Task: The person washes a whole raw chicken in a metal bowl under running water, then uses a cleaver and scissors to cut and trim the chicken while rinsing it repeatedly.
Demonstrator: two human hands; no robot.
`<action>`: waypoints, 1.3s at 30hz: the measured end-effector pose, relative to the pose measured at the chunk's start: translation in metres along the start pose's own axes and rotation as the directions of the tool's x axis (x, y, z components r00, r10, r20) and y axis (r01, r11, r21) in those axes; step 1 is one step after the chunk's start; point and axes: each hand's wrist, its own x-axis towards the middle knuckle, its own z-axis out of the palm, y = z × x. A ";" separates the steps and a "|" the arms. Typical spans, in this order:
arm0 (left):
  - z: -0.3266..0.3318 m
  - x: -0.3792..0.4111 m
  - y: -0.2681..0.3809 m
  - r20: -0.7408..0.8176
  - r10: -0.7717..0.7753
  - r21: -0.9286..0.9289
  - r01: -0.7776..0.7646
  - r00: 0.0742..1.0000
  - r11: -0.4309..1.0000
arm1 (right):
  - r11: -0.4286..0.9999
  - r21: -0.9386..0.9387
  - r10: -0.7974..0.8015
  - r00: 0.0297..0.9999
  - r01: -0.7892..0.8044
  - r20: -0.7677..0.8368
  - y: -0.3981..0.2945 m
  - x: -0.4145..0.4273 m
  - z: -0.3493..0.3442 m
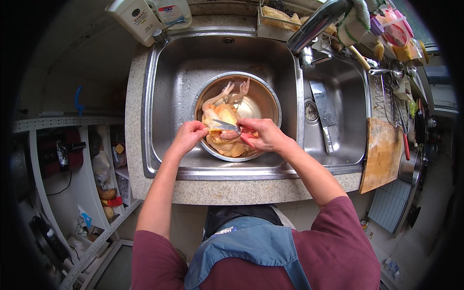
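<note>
A raw whole chicken [226,114] with its feet on lies in a round stainless steel bowl [278,108] inside the large sink basin. My right hand [262,134] grips kitchen scissors [224,125] with red handles, their blades pointing left over the bird. With its fingertips, my left hand [190,136] pinches a bit of the chicken's skin or flesh near the blade tips, at the bowl's left side. What exactly the blades touch is hard to tell.
A cleaver [322,107] lies in the smaller right basin beside the drain. The faucet [315,23] reaches over the back. Two plastic bottles [136,21] stand at the back left. A wooden cutting board [382,154] is right of the sink, near a wire rack [386,96].
</note>
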 end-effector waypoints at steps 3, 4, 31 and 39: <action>-0.001 -0.003 -0.005 -0.003 0.047 -0.007 -0.047 0.999 0.999 | 0.899 0.325 0.251 0.954 -0.293 0.165 -0.015 -0.002 0.000; -0.003 -0.005 -0.004 -0.007 0.036 -0.011 -0.036 0.999 0.999 | 0.615 0.524 0.425 0.808 -0.589 0.409 -0.030 -0.001 -0.004; -0.006 -0.005 -0.006 -0.164 -0.054 -0.300 0.003 0.985 0.954 | 0.184 0.678 0.248 0.701 -0.712 0.669 -0.026 0.030 0.043; -0.003 -0.006 -0.011 -0.267 -0.092 -0.339 -0.004 0.959 0.941 | 0.336 0.678 0.339 0.756 -0.653 0.560 -0.028 0.035 0.060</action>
